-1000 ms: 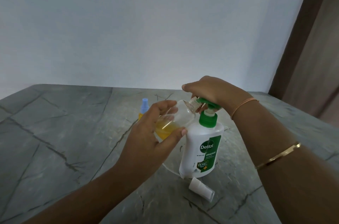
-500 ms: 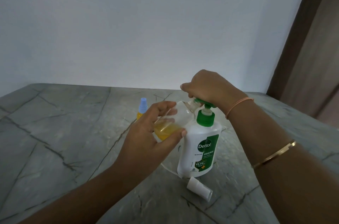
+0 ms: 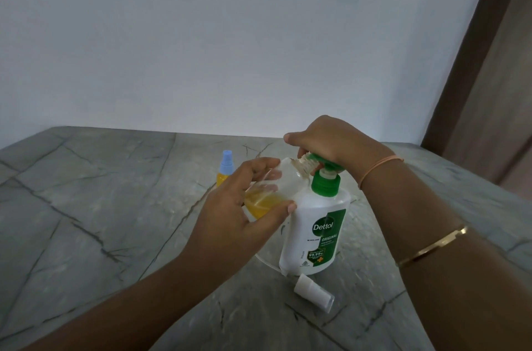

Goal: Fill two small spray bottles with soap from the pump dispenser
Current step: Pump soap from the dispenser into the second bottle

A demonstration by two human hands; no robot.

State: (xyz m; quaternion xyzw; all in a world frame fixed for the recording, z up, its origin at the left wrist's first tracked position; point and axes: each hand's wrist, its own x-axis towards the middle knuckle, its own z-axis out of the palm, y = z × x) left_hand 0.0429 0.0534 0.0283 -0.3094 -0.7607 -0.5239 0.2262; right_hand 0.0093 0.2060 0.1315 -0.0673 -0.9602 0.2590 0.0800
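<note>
Since a second ago my right hand (image 3: 325, 143) has lifted a little with the pump head and pressed down again, while the clear bottle has scarcely shifted; that hand lies closed over the green pump head (image 3: 326, 163), palm down, and I judge it to be mid-stroke; my left hand (image 3: 244, 206) grips the clear spray bottle (image 3: 276, 189), fingers wrapped round its body, holding it tilted with its open neck up against the spout; yellow soap is pooled in the low end, perhaps a third of the body, though my fingers hide part of it; so I take this to be the filling of the second bottle, well short of done; the next move calls for more slow strokes with the neck kept tight under the spout, since the opening is narrow and a slip would put soap on the table; the pump dispenser (image 3: 316, 224) stands upright toward the right of the table (image 3: 86, 206), touching the bottle I hold; just beside its base, nearer me, lies the white spray cap (image 3: 313, 293) on its side, waiting to be screwed on; behind my left hand, toward the far edge, stands the blue-capped bottle (image 3: 225, 169), capped and showing yellow; nothing bars the way.
</note>
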